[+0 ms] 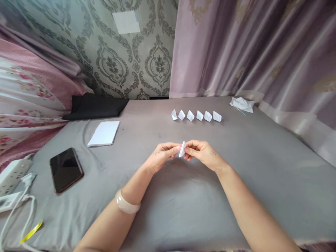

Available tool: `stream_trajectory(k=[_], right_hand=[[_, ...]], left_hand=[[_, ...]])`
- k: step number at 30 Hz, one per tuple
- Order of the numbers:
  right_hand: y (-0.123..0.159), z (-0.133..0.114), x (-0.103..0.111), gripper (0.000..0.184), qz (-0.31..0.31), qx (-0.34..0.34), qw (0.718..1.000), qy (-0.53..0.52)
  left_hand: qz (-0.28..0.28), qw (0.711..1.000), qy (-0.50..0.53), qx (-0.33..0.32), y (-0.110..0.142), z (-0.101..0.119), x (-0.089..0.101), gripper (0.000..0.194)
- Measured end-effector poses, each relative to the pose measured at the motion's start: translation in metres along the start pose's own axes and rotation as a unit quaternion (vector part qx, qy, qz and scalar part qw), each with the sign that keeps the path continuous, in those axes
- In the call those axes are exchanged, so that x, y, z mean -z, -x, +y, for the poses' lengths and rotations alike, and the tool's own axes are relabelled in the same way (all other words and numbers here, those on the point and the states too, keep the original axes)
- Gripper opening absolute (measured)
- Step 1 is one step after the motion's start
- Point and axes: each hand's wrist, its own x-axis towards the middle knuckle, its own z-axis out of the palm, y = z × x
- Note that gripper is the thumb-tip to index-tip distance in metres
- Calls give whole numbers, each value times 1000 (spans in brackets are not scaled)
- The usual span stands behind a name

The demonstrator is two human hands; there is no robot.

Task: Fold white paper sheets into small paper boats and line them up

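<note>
A small folded piece of white paper [182, 149] is held up between my two hands, above the grey cloth. Thumb and fingers of my left hand [166, 154] pinch its left side. On the other side, my right hand [201, 153] grips it the same way, fingers curled behind. The piece looks narrow and pointed at the top, with layered edges; my fingertips hide part of it. Beyond my hands stands a row of several small folded white paper shapes [190, 116]. A pale bangle [127, 203] circles my left forearm.
A stack of white paper [104, 133] lies at left, with a dark phone [66, 169] nearer me. White power strips [14, 176], cords and a yellow strip [31, 231] sit at the left edge. Black cloth [97, 106] lies back left, crumpled white paper [242, 104] back right.
</note>
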Motion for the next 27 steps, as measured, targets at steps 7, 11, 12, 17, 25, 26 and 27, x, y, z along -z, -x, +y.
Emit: stream_trajectory(k=[7,11,12,17,25,26,27], right_hand=[[2,2,7,23,-61,-11,998,10],[1,6,7,25,-72,-12,997,31],[1,7,7,26,-70,-12,997,37],[-4,14,6,27,22,38,990,134],[-9,20,-6,24,138,110,980,89],[-9,20,-8,23,145,112,980,75],[-9,19,-10,23,151,114,980,64]], left_hand=[[-79,995,2,56,4,8,6,23],[-115,990,-62,56,6,9,6,23],[-109,989,-79,55,6,8,6,23],[-22,997,-69,0,1,3,2,21],[68,992,-1,-106,-2,-2,-6,18],[74,991,5,-111,-3,-3,-6,17],[78,990,11,-116,-3,-3,-7,17]])
